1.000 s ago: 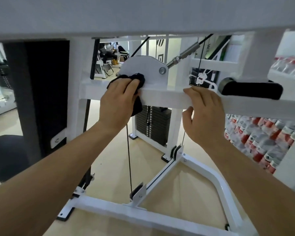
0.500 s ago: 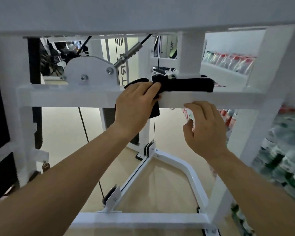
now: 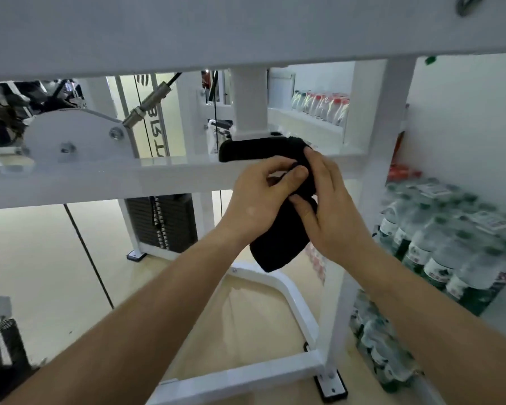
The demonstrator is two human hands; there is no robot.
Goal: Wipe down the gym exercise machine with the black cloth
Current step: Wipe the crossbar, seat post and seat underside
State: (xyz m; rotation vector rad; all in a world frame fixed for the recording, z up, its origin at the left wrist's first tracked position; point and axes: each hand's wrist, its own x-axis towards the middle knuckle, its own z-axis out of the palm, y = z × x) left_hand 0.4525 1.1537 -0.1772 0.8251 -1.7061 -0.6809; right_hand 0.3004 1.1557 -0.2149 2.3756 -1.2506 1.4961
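- L hand (image 3: 256, 200): bare skin, knuckles and thumb tip in view.
- R hand (image 3: 333, 217): bare too, back of hand to lens.
- L forearm (image 3: 146, 325) & R forearm (image 3: 415, 302): uncovered from wrist to frame edge; smooth, slightly blurred nr bottom corners.

The left grip (image 3: 257, 197) and right grip (image 3: 330, 206) meet on the black cloth (image 3: 278, 244), just under the machine's black handle (image 3: 246, 149). The left pinches the upper fold and the right clasps the other side. The loose end hangs below the white crossbar (image 3: 100, 182). Packs of bottled water (image 3: 450, 238) are stacked at right.
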